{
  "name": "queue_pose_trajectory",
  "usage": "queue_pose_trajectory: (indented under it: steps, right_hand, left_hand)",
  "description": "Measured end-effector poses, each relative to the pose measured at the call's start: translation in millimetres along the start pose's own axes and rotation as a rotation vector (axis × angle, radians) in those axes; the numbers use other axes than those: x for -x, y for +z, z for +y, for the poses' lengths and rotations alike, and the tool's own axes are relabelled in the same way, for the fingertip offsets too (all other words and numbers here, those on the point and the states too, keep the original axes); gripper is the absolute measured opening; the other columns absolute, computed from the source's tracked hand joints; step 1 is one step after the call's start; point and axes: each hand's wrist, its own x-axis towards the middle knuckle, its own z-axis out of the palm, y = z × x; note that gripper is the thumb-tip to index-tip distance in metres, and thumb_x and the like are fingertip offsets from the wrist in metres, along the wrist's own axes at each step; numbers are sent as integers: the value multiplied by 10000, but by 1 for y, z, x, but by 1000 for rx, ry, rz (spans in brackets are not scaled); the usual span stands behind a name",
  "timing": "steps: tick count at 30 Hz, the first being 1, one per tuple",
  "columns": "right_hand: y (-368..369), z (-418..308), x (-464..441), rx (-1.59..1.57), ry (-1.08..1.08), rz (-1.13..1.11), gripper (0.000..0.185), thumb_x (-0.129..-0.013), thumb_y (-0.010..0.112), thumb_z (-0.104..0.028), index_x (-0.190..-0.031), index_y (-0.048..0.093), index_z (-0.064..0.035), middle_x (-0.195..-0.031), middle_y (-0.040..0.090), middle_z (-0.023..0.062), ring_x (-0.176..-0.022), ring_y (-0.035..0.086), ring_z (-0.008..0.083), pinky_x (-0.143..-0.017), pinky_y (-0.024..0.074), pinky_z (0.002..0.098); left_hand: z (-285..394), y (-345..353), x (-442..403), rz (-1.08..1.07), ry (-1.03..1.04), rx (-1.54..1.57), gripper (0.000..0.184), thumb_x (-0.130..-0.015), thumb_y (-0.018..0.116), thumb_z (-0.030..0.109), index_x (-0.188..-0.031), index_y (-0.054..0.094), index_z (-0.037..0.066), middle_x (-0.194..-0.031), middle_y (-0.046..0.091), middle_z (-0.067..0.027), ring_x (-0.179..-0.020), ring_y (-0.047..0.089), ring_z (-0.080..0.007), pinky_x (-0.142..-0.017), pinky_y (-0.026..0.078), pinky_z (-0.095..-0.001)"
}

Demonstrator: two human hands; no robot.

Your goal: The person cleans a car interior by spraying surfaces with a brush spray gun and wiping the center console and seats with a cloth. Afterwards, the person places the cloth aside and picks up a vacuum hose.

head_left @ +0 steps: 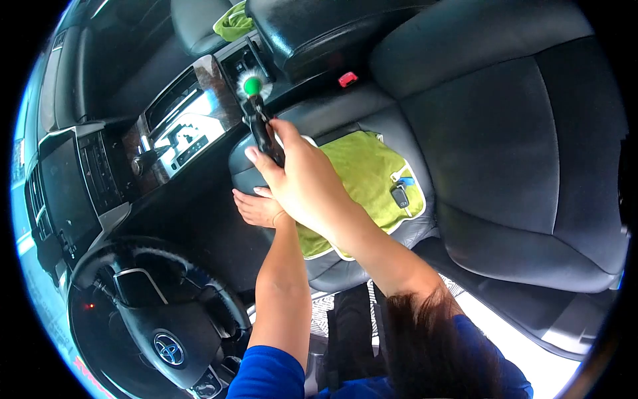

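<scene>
The right grip holds a bristled tool near the console.

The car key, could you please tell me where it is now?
In the head view, the car key lies right of the picture's centre, near the right edge of the green cloth on the seat, beside a small blue item.

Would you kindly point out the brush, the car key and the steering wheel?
Brush (263,133): head view, on its black handle.
Car key (399,196): head view, on its black fob.
Steering wheel (166,332): head view, on its hub.
</scene>
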Motion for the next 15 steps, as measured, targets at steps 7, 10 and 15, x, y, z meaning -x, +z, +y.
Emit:
queue_pose_trajectory:
  steps: [7, 10, 15]
  right_hand:
    - [34, -9, -57, 31, -4, 87, 405, -901, 585, -309, -1085, 470, 32, -926, 645, 237, -860, 646, 396, -735, 511, 443]
    - [39, -11, -82, 72, 42, 29, 440, -917, 563, -325, -1090, 473, 70, -966, 655, 250, -929, 642, 395, -808, 504, 428]
    - [50, -14, -99, 116, 86, 28, 478, -923, 553, -329, -1114, 441, 95, -979, 646, 272, -961, 636, 394, -848, 500, 419]
  left_hand:
    - [-3, 7, 3, -46, -20, -22, 527, -948, 307, 421, -1302, 479, 71, -1254, 537, -100, -1115, 528, -287, -927, 409, -445]
    - [-4, 5, 4, -84, -29, -26, 521, -943, 313, 402, -1319, 461, 72, -1277, 519, -104, -1131, 516, -288, -933, 404, -444]
    - [-3, 5, 3, -107, -31, -21, 517, -934, 329, 385, -1327, 452, 73, -1290, 508, -106, -1145, 507, -288, -939, 400, -445]
